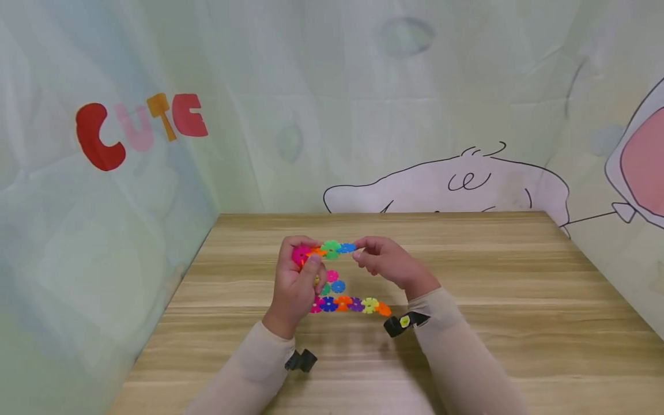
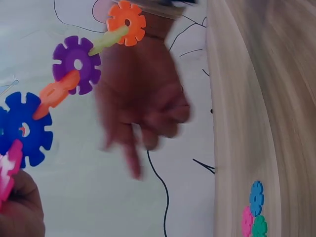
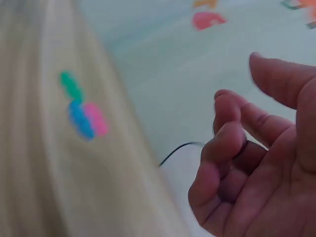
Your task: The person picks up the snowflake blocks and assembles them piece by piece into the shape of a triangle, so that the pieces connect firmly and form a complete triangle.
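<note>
My left hand [image 1: 297, 285] grips a chain of interlocked, notched plastic flower discs near a pink disc [image 1: 300, 254]. From there an orange disc, a green disc [image 1: 331, 249] and a blue disc [image 1: 346, 248] reach right. A lower row, also seen raised in the left wrist view, has a dark blue disc [image 2: 24, 129], a purple disc [image 2: 84, 60] and an orange end disc [image 2: 133, 35]. My right hand [image 1: 386, 262] has its fingertips right at the blue end disc in the head view. Its thumb and loosely bent fingers [image 3: 217, 173] stand apart with nothing between them in the right wrist view.
Loose pink [image 1: 332, 275], blue [image 1: 338, 286] and green [image 1: 325, 289] discs lie together on the wood-grain table [image 1: 467, 242], behind the lower row in the head view. A printed cloth [image 1: 290, 69] hangs along the table's back and left edges.
</note>
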Demonstrator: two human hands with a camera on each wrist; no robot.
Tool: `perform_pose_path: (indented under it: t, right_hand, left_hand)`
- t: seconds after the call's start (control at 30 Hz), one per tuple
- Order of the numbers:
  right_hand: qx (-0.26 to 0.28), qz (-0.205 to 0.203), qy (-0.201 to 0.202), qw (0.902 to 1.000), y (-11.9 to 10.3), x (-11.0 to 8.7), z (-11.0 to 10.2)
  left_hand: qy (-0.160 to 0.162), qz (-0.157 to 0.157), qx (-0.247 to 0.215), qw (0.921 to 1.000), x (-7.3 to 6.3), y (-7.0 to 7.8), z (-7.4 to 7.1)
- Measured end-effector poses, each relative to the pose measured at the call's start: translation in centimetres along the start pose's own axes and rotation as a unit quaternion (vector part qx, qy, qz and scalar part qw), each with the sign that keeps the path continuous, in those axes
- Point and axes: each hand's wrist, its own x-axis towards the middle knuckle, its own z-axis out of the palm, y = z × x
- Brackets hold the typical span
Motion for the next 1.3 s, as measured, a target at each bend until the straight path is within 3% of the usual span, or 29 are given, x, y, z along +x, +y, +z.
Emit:
perform_pose_path:
  t: [0.13, 0.23, 0.37, 0.47, 0.73, 0.97, 1.13, 1.3]
  right_hand:
    - [-0.112, 0.05, -0.035, 0.9918, 2.2, 1.1, 1.5]
    - [-0.146, 0.072, -0.068, 0.9844, 2.8, 1.4, 2.5]
    - [-0.194, 0.067, -0.101, 0.9735, 3.1, 1.6, 3.3]
    - [-0.246, 0.058, -0.103, 0.962, 3.0, 1.9, 3.6]
    - [-0.265, 0.112, -0.087, 0.9537, 2.8, 2.8, 3.9]
    - [-0.309, 0.117, -0.092, 0.9392, 2.6, 2.6, 3.9]
    - [-0.276, 0.117, -0.076, 0.9509, 2.3, 2.1, 3.7]
    - [-0.196, 0.084, -0.06, 0.9752, 2.1, 1.5, 2.9]
  left_hand:
    - [0.002, -0.008, -0.008, 0.9999, -0.1, 0.1, -0.2]
    - [0.007, -0.017, -0.012, 0.9998, -0.1, 0.3, -0.3]
    - [0.016, -0.019, -0.017, 0.9996, 0.1, 0.3, -0.3]
    - [0.022, -0.014, -0.021, 0.9994, 0.1, 0.2, -0.2]
    - [0.038, -0.01, -0.029, 0.9988, 0.1, 0.2, -0.2]
    - [0.042, -0.012, -0.029, 0.9986, 0.1, 0.1, 0.0]
    - [0.045, -0.027, -0.02, 0.9984, 0.1, 0.3, 0.1]
    - [0.046, -0.023, -0.022, 0.9985, 0.1, 0.3, 0.1]
